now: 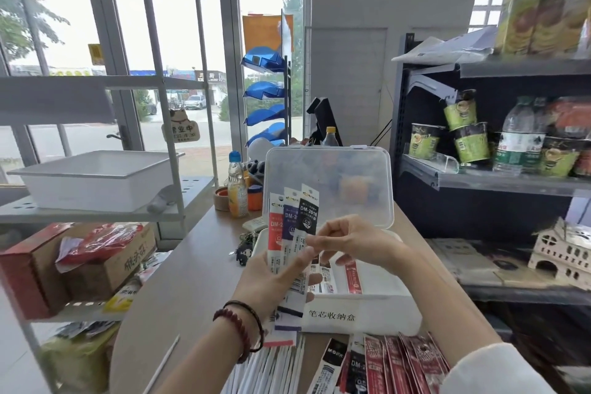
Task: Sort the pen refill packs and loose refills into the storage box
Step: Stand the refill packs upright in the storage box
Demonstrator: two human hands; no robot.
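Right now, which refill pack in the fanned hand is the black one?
Start at the open white storage box on the table. In front of it the left hand fans three packs. The black pack is rightmost and tallest, beside purple and red ones.

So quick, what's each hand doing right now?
Left hand: closed on three fanned refill packs.
Right hand: fingers pinched at the black pack's edge, over the storage box.

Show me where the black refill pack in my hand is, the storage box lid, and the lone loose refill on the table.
Black refill pack (pixel 308 213), head view, on its black label.
Storage box lid (pixel 329 185), head view, middle of the clear raised lid.
Loose refill (pixel 163 361), head view, mid-length of the white stick.
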